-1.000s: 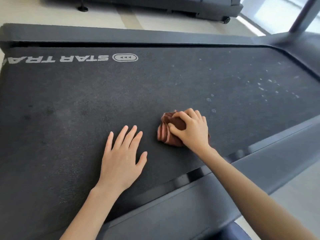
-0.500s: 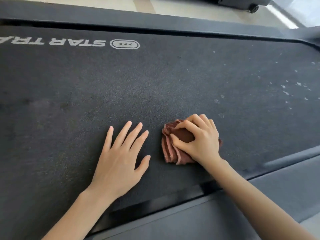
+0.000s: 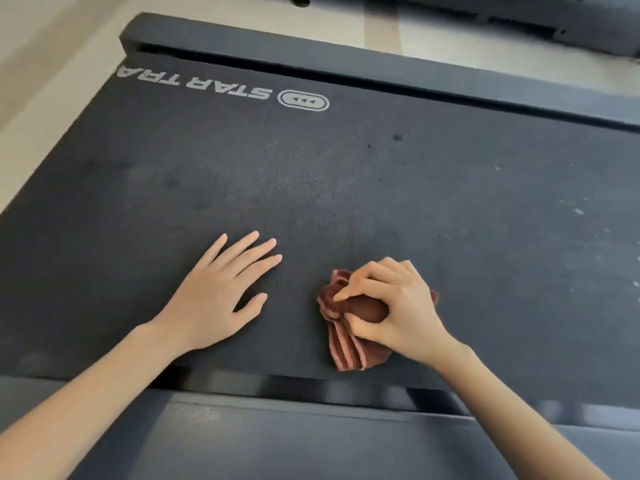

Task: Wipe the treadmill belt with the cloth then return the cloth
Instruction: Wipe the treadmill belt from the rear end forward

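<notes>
Head view: right hand (image 3: pixel 394 306) clenched around bunched brown cloth (image 3: pixel 346 344), fingers and thumb curled into the fabric, pressing it onto the treadmill belt (image 3: pixel 346 188) close to the near edge. Left hand (image 3: pixel 221 292) released, palm down flat on the belt, fingers straight and spread, beside the cloth but apart from it. White logo (image 3: pixel 221 86) printed on the belt's far side. Pale specks (image 3: pixel 578 211) on the belt at right. Near side rail (image 3: pixel 311 441) below both forearms.

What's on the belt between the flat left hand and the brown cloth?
Head view: only bare dark textured treadmill belt separates the left hand from the crumpled reddish-brown cloth.
</notes>
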### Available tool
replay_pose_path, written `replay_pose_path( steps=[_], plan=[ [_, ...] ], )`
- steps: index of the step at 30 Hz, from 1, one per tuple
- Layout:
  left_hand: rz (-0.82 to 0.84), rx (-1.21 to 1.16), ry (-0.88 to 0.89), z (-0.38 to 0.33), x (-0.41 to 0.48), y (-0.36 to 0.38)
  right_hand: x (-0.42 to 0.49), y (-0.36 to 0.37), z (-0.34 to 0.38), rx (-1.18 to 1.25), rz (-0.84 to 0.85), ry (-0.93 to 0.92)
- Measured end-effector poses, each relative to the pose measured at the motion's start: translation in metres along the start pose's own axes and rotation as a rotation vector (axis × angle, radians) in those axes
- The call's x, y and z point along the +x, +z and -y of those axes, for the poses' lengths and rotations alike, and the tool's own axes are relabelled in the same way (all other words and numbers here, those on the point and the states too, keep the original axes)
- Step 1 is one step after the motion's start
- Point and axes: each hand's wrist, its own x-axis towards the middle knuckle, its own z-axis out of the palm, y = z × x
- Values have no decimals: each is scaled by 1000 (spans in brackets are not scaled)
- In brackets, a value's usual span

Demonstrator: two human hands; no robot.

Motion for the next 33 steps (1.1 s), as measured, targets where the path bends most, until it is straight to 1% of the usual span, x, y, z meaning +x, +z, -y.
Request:
replay_pose_path(
  steps=[2, 4, 6, 8, 9, 10, 12, 15, 18, 21, 24, 27, 29, 31, 33],
  plan=[
    [-21, -11, -43, -9, 1, -1, -13, -3, 3, -6, -21, -9],
    [-43, -30, -78, -20, 5, -3, -16, -8, 9, -57, -84, 29],
    [-46, -47, -73, -35, 11, -2, -17, -11, 19, -78, -240, 166],
    [-38, -46, -40, -46, 18, 3, -21, -8, 32, 7, -402, 360],
    [-37, -46, -36, -49, 21, 5, -22, -2, 38, 60, -444, 438],
    [-42, -55, -44, -50, 23, 7, -23, 5, 44, 75, -463, 496],
    [-52, -83, -54, -46, 25, 11, -25, 23, 53, -8, -488, 556],
    [-48, -84, -12, -40, 24, 12, -17, 44, 58, -125, -527, 604],
    [-64, -110, 10, -40, 24, 14, -3, 51, 48, -183, -586, 617],
    [-95, -162, -3, -40, 25, 13, 6, 51, 35, -247, -597, 563],
    [-93, -181, 10, -39, 26, 13, 14, 42, 18, -261, -540, 515],
    [-78, -172, 17, -39, 26, 12, 38, 27, -11, -270, -471, 558],
    [-67, -164, 11, -39, 25, 12, 52, 21, -24, -325, -445, 588],
    [-57, -157, 9, -39, 25, 11, 53, 18, -24, -371, -428, 592],
    [-53, -155, 14, -39, 25, 11, 37, 16, -10, -354, -409, 582]
  ],
)
